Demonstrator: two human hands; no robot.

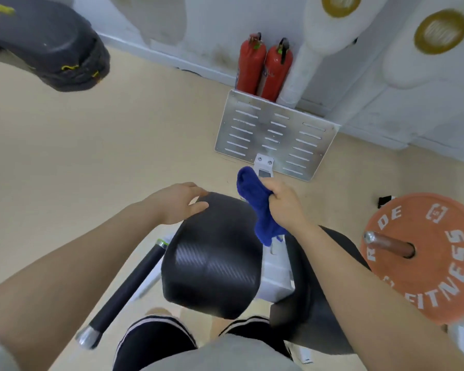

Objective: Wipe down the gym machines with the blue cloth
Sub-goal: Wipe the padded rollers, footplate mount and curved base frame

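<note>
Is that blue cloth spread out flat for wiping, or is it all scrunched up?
Scrunched up. The right hand has the blue cloth bunched in its grip, with both ends hanging loose above the black pad, not laid flat on it.

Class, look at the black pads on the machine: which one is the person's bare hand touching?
The left pad; the left hand rests on its far edge, while the right pad lies under the forearm, untouched.

blue cloth [260,207] fuzzy terry | seat pad [212,261] glossy weave-textured vinyl | footplate [273,137] brushed metal

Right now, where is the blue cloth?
The blue cloth is bunched in the right hand, held right of the black seat pad, with the slotted metal footplate beyond it.
</note>
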